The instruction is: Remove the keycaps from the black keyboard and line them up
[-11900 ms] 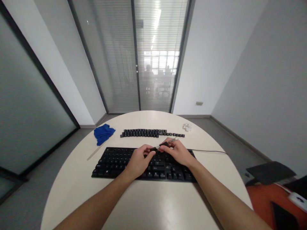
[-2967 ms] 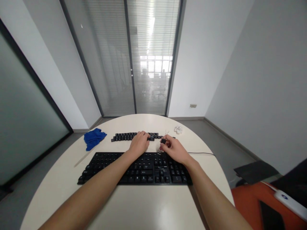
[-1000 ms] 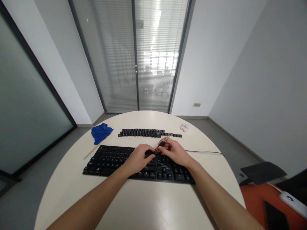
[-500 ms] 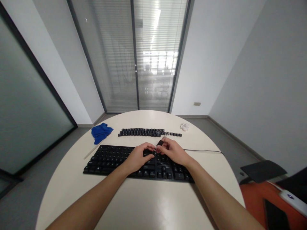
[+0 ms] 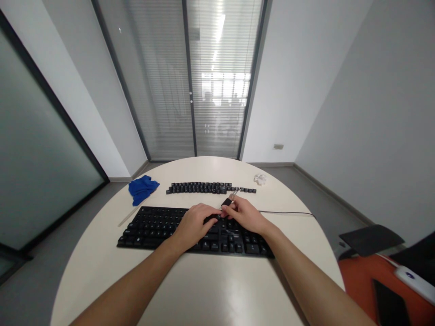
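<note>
Sitting far left, the blue cloth [image 5: 142,189] seems parked there for elbow room. Keyboard [image 5: 151,224] is flat on the tabletop [image 5: 217,294], loose keys [image 5: 197,187] lined up behind, probably to keep their order. Left hand [image 5: 194,222] is half curled over it, can't tell if it's gripping anything. Right hand [image 5: 247,214] pinches a small black tool [image 5: 226,202], likely for fine control. Keyboard's long, black, pale lettering.

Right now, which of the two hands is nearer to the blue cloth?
Left. The left hand is over the keyboard, to the right of the blue cloth and closer to the person; the right hand is also over it, farther right.
</note>
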### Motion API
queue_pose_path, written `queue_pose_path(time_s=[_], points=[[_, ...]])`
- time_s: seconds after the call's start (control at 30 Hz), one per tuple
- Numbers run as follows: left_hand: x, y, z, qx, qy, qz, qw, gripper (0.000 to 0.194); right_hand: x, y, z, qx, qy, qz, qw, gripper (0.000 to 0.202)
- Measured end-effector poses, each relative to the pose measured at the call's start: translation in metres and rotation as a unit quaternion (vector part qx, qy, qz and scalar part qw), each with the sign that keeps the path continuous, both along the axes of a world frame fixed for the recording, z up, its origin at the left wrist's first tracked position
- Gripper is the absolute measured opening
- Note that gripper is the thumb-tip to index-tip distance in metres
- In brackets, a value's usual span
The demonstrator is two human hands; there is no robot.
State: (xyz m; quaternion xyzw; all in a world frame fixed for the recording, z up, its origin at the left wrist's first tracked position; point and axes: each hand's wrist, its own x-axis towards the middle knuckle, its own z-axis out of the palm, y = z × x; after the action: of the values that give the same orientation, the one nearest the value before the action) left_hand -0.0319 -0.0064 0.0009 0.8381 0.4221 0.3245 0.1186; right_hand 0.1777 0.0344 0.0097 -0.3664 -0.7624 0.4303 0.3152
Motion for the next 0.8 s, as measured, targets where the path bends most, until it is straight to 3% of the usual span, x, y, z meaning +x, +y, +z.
queue_pose_path(time_s=[0.37, 0.53, 0.7, 0.8], points=[[-0.0019, -0.0013, -0.0014, 0.024, 0.0, -0.041, 0.999, 0.018, -0.001, -0.001, -0.0015, 0.043, -0.049, -0.022, 0.998, 0.026], [-0.0008, -0.0033, -0.0017, 0.045, -0.016, -0.013, 0.999, 0.016, 0.0001, 0.0024, -0.0031, 0.066, -0.06, -0.051, 0.995, 0.021], [-0.0012, 0.0005, -0.0022, -0.027, -0.083, 0.041, 0.995, 0.013, 0.0032, 0.0051, 0.0017, 0.101, -0.024, -0.106, 0.989, 0.019], [-0.0013, 0.0036, -0.0032, -0.084, -0.128, 0.073, 0.986, 0.015, 0.005, 0.0031, 0.0063, 0.127, -0.014, -0.092, 0.987, 0.02]])
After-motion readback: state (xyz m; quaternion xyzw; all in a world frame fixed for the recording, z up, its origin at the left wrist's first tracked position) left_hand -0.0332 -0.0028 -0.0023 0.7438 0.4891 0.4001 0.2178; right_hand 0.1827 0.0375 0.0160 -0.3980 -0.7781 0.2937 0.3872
